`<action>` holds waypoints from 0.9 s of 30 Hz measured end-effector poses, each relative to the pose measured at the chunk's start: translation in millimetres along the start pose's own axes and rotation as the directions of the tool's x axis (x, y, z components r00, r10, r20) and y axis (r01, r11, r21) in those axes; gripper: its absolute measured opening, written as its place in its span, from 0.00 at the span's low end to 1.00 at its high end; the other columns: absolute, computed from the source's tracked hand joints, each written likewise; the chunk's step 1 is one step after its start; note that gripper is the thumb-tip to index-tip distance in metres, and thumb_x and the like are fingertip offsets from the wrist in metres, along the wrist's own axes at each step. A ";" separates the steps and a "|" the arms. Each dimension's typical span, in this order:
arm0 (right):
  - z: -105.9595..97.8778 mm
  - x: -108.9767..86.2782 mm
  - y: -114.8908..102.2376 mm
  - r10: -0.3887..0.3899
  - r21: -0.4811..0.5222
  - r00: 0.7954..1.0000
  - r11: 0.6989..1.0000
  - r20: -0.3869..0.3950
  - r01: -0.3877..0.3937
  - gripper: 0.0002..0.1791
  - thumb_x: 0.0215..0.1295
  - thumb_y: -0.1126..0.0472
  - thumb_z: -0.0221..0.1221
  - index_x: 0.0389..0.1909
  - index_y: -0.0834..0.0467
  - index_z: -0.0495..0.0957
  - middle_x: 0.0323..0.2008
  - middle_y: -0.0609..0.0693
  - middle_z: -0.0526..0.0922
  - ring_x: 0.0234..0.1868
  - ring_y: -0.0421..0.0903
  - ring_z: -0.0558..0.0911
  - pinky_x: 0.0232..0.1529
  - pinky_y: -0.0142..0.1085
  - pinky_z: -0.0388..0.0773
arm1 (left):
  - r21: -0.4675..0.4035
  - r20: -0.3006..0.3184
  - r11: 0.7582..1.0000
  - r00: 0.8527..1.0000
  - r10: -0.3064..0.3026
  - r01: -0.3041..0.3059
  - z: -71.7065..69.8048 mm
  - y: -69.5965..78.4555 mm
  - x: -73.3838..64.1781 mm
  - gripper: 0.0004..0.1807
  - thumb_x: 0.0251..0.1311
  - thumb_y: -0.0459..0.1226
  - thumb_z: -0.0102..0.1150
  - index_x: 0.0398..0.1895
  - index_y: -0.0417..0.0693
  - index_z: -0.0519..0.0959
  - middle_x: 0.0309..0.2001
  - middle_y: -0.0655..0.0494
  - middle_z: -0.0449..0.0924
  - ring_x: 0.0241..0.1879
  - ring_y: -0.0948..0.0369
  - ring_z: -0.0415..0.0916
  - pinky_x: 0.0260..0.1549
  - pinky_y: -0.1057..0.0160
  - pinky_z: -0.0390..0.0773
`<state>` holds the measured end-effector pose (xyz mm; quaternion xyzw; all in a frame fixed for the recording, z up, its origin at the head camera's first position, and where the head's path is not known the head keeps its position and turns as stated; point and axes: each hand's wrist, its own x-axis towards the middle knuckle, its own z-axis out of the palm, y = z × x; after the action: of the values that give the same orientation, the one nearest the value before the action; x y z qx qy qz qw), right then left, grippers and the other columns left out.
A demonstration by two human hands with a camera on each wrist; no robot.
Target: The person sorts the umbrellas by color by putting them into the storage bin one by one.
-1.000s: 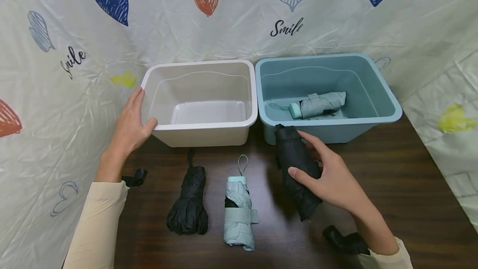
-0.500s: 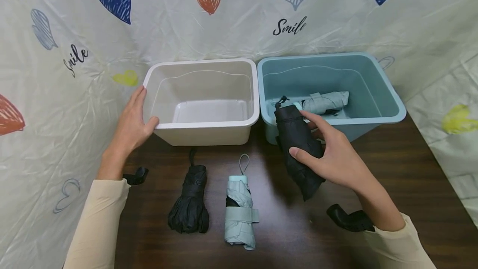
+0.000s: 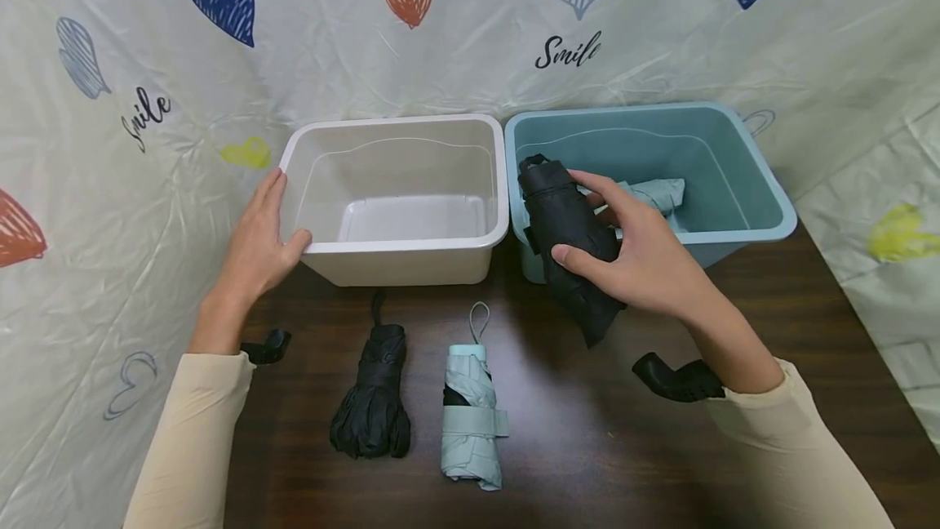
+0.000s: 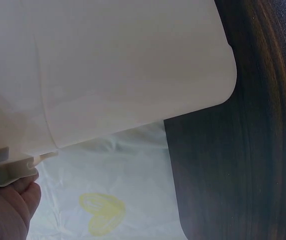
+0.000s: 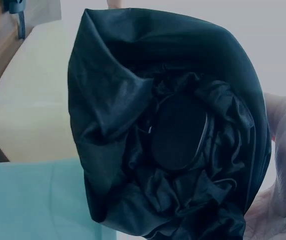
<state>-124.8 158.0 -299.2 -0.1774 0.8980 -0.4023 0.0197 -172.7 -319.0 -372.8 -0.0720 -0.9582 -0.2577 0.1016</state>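
Note:
My right hand [image 3: 646,260] holds a folded black umbrella [image 3: 565,227], thumb on the near side, tilted over the front rim of the blue bin [image 3: 723,236]. The right wrist view looks at the end of this black umbrella [image 5: 180,132] with its loose fabric. Inside the blue bin lies a folded light blue umbrella [image 3: 664,194], partly hidden. My left hand [image 3: 253,247] grips the front left corner of the beige bin [image 3: 396,268], fingers at its side rim and thumb on the front rim. In the left wrist view its fingers [image 4: 30,197] curl under the rim.
Before the bins, a second folded black umbrella [image 3: 374,398] and a second light blue umbrella [image 3: 470,423] lie side by side on the dark wooden table [image 3: 558,464]. A white sheet with printed hearts [image 3: 470,64] rises behind the bins.
My right hand has carried the black umbrella up and away from me, from in front of the blue bin to over its rim. My left hand stays on the beige bin.

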 end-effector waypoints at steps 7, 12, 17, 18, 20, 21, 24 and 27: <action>-0.3 28.4 -8.8 -0.022 -0.014 1.000 1.000 0.003 0.022 0.45 0.66 0.50 0.67 0.83 0.44 0.60 0.64 0.60 0.78 0.50 0.55 0.82 0.41 0.46 0.80 | 0.006 -0.001 1.000 1.000 -0.007 0.007 0.0 -2.7 -0.1 0.49 0.60 0.40 0.54 0.84 0.34 0.50 0.85 0.37 0.49 0.82 0.35 0.53 0.77 0.31 0.57; -2.6 46.6 -17.5 -0.009 -0.003 0.999 1.000 0.044 0.009 0.44 0.66 0.48 0.66 0.82 0.41 0.61 0.66 0.58 0.77 0.52 0.55 0.82 0.41 0.46 0.82 | 0.009 0.002 1.000 1.000 -0.013 0.013 -1.0 -2.0 -0.3 0.49 0.60 0.40 0.55 0.85 0.36 0.51 0.86 0.39 0.48 0.83 0.37 0.52 0.78 0.31 0.57; -2.9 64.4 -23.3 -0.016 -0.007 0.996 1.000 0.089 0.017 0.44 0.67 0.47 0.65 0.82 0.41 0.60 0.66 0.57 0.76 0.53 0.55 0.81 0.45 0.48 0.82 | 0.001 0.008 1.000 1.000 -0.014 0.014 -3.2 -0.9 0.6 0.49 0.61 0.41 0.55 0.85 0.37 0.50 0.86 0.40 0.47 0.83 0.38 0.51 0.78 0.32 0.56; -2.7 67.9 -23.9 -0.017 -0.007 0.995 1.000 0.096 0.017 0.44 0.67 0.47 0.64 0.83 0.41 0.60 0.66 0.57 0.76 0.54 0.55 0.81 0.46 0.49 0.82 | 0.001 0.008 1.000 1.000 -0.015 0.015 -3.4 -1.1 0.7 0.49 0.61 0.41 0.55 0.85 0.37 0.50 0.86 0.41 0.47 0.83 0.38 0.50 0.78 0.31 0.56; -2.0 73.8 -25.1 -0.018 -0.008 0.994 1.000 0.109 0.019 0.44 0.67 0.47 0.64 0.83 0.41 0.59 0.67 0.57 0.76 0.55 0.55 0.80 0.47 0.50 0.82 | 0.002 0.009 1.000 1.000 -0.016 0.016 -3.4 -1.1 0.7 0.49 0.61 0.41 0.55 0.85 0.37 0.50 0.86 0.41 0.48 0.83 0.38 0.50 0.78 0.31 0.56; -1.5 76.5 -25.6 -0.017 -0.008 0.993 1.000 0.116 0.018 0.44 0.68 0.47 0.64 0.83 0.41 0.59 0.67 0.57 0.76 0.55 0.55 0.80 0.48 0.51 0.82 | 0.005 0.010 1.000 1.000 -0.017 0.017 -3.3 -1.2 0.6 0.49 0.61 0.41 0.55 0.85 0.37 0.50 0.86 0.41 0.48 0.83 0.38 0.50 0.78 0.31 0.56; 0.2 84.1 -27.3 -0.014 -0.009 0.991 1.000 0.134 0.015 0.43 0.68 0.46 0.63 0.83 0.40 0.59 0.67 0.57 0.76 0.55 0.54 0.80 0.50 0.52 0.81 | 0.012 0.014 1.000 1.000 -0.014 0.014 -2.4 -1.8 0.3 0.49 0.60 0.41 0.55 0.85 0.37 0.51 0.86 0.41 0.48 0.83 0.38 0.51 0.78 0.31 0.56; 2.0 91.9 -28.3 -0.013 -0.009 0.989 1.000 0.150 0.015 0.44 0.68 0.46 0.63 0.83 0.40 0.58 0.67 0.56 0.76 0.55 0.54 0.81 0.52 0.53 0.82 | 0.011 0.016 1.000 1.000 -0.007 0.007 -1.4 -2.3 0.5 0.49 0.60 0.41 0.54 0.85 0.36 0.51 0.86 0.41 0.49 0.83 0.38 0.51 0.78 0.31 0.57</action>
<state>-201.9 108.5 -270.0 -0.2135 0.8948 -0.3832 0.0834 -173.3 -321.6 -372.6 -0.0701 -0.9606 -0.2521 0.0936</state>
